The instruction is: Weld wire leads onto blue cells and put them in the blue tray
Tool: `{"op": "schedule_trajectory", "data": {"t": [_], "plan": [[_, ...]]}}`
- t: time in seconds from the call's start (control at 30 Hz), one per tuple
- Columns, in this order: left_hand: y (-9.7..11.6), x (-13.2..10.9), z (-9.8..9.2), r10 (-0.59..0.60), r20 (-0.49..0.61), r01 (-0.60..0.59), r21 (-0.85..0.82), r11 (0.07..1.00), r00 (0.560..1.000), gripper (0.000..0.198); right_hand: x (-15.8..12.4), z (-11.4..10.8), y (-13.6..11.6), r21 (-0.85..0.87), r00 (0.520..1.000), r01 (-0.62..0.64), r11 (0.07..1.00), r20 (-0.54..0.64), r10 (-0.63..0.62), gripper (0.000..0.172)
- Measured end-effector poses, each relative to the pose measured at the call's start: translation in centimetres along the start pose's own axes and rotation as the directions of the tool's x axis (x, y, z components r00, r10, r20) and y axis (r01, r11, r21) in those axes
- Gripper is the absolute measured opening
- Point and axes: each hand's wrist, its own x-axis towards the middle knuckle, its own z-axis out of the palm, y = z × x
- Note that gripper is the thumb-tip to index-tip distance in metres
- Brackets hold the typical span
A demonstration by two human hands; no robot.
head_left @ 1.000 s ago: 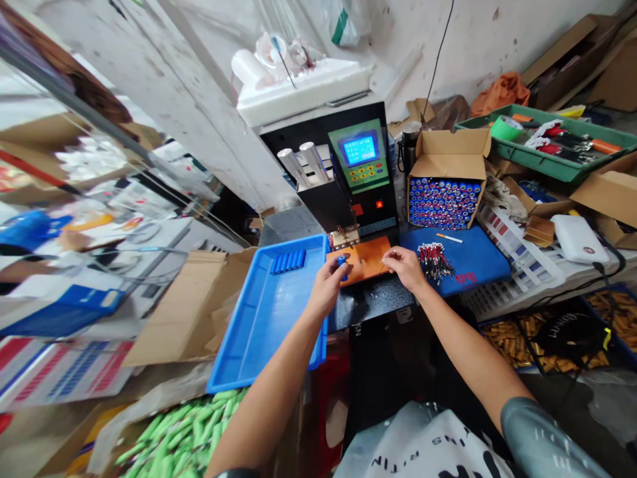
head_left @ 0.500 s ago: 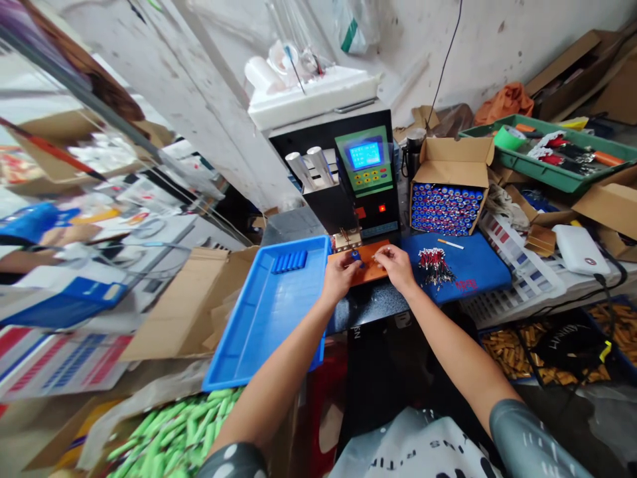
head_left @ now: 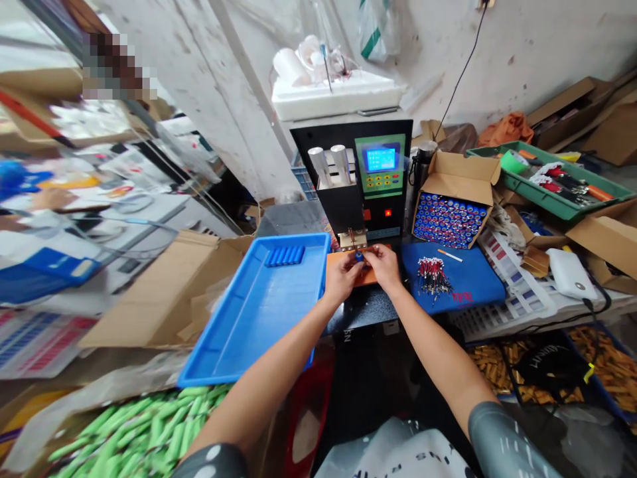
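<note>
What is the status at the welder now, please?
Left hand pinching blue cell; right hand at it, grip unclear. Cell under welder probes, over orange plate. Nothing between.

Bright even light, blurred, warped left edge

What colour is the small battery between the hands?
The battery is blue, seen in the head view.

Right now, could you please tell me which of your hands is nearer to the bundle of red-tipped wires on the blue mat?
Right. The right hand is just left of the wire bundle, not touching; the left hand lies beyond it, farther left.
</note>
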Motion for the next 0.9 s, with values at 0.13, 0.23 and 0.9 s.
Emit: {"op": "schedule_trajectory", "data": {"t": [0.13,0.23,0.9], "plan": [[-0.4,0.0,0.0,-0.017,-0.012,0.017,-0.011,1.0,1.0,0.048,0.1,0.1,-0.1,-0.065,1.0,-0.003,0.998,-0.01,0.002,0.042],[-0.3,0.0,0.1,-0.039,-0.016,0.038,-0.037,0.999,0.999,0.05,0.0,0.2,-0.4,-0.092,1.0,-0.004,0.996,-0.016,0.002,0.041],[0.8,-0.1,0.2,-0.054,-0.079,0.058,0.039,0.998,0.995,0.051,-0.6,0.4,-2.3,-0.123,0.999,-0.047,0.991,-0.016,0.045,0.031]]}}
